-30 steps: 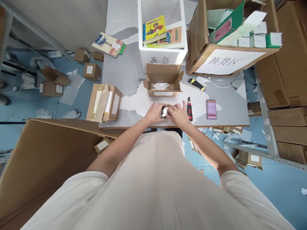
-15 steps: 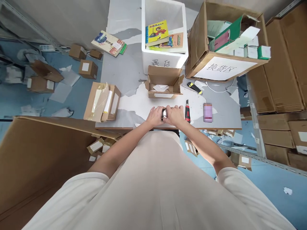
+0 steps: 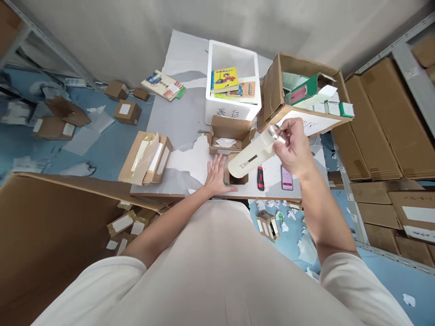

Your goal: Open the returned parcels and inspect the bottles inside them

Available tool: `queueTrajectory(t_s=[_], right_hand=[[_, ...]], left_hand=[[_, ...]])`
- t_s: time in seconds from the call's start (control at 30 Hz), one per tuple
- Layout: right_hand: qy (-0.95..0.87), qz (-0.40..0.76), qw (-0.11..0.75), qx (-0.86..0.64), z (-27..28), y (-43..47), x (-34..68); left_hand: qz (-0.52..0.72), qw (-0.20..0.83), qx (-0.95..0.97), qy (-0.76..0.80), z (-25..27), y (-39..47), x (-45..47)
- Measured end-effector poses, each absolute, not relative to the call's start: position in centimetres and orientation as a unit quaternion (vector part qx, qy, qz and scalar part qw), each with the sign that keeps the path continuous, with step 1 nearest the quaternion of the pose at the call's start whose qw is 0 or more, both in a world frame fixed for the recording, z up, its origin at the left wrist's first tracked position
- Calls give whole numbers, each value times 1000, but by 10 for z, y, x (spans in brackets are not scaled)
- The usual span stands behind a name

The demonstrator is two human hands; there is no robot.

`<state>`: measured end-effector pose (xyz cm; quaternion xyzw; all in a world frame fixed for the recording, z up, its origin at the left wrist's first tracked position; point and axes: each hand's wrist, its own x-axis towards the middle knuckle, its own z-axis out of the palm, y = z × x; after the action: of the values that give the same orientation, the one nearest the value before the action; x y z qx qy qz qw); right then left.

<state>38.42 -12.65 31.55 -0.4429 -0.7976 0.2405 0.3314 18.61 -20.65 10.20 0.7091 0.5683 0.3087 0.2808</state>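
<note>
Bit of a messy packing corner: a grey table (image 3: pixel 190 108) with torn white patches, and a blue floor (image 3: pixel 102 158) strewn with boxes and paper scraps. Right hand (image 3: pixel 295 147) has its fingers wrapped round the shiny metal top of a cream cylindrical bottle (image 3: pixel 260 147), tilted with its base over a small brown cardboard box (image 3: pixel 240 180). Left hand (image 3: pixel 217 179) is splayed against that box's side, gripping nothing. Dark print on the bottle's too small to read. Beside it: a red-and-black cutter (image 3: pixel 260 178) and a pink-screened phone (image 3: pixel 287 180). Behind, a white foam box (image 3: pixel 246 111) has handwritten Chinese characters; the big brown carton's (image 3: pixel 270 93) white sign (image 3: pixel 326 123) is half-hidden.
</note>
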Motion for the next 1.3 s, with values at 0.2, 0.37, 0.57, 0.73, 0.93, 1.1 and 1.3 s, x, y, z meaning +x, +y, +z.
queueTrajectory(t_s=[0.2, 0.37, 0.57, 0.73, 0.93, 1.1, 1.3], right_hand=[[-748, 337, 377, -429, 323, -85, 373], [-716, 448, 380, -375, 300, -76, 365], [-707, 457, 386, -377, 273, -72, 365], [-692, 475, 392, -377, 269, -71, 361], [-682, 479, 403, -377, 268, -70, 364], [-646, 460, 455, -406, 261, -71, 362], [-650, 425, 475, -415, 261, -75, 356]], left_hand=[[601, 373, 525, 474, 152, -203, 197], [629, 506, 411, 423, 167, -213, 201], [590, 591, 385, 393, 172, -225, 205], [578, 598, 395, 390, 176, -225, 206], [574, 578, 415, 405, 180, -226, 204], [589, 562, 376, 442, 171, -227, 213], [611, 514, 363, 481, 157, -227, 216]])
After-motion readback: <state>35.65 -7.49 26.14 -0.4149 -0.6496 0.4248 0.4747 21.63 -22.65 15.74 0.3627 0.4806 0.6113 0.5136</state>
